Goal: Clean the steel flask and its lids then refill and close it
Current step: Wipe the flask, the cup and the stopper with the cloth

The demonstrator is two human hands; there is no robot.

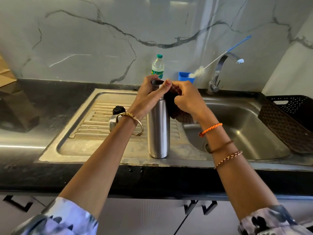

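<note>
Your left hand [149, 97] grips the neck of the steel flask [158, 129] — upright on the draining board [88, 143] beside the sink [245, 126] — while your right hand [188, 99] pinches a dark cloth [171, 99] against its mouth.

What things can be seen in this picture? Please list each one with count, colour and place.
steel flask: 1, silver, upright on the draining board, open
cloth: 1, dark brown, against the flask's neck
lids: 2, black and silver, on the draining board behind the left wrist
plastic bottle: 1, clear, green cap, by the wall
bottle brush: 1, blue handle, in a blue holder
tap: 1, steel, behind the sink
basket: 1, dark brown, right of the sink
left hand: grips the flask's neck
right hand: holds the cloth
</note>
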